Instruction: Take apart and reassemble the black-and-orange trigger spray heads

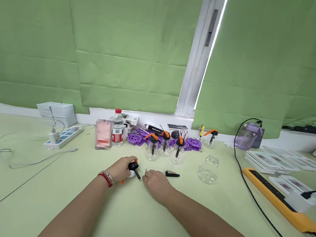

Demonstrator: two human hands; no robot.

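Note:
My left hand (pixel 120 169), with a red and silver bracelet on the wrist, is closed round a black spray-pump head (pixel 133 167) with a bit of orange trigger below it. The pump's black tube points towards my right hand (pixel 156 181), which rests knuckles up on the table, fingers curled at the tube's end. What those fingers hold, if anything, is hidden. A small black part (pixel 172 174) lies just right of that hand. An empty clear glass bottle (pixel 208 168) stands further right.
Three clear bottles with orange-black spray tops (pixel 164 147) stand behind, among purple plastic parts (pixel 136 137). A water bottle (pixel 118 129), white power strip (pixel 64 137) with cables, stacked cards (pixel 57 112), an orange power strip (pixel 278 198), a black cable, and a purple jug (pixel 246 136) surround them.

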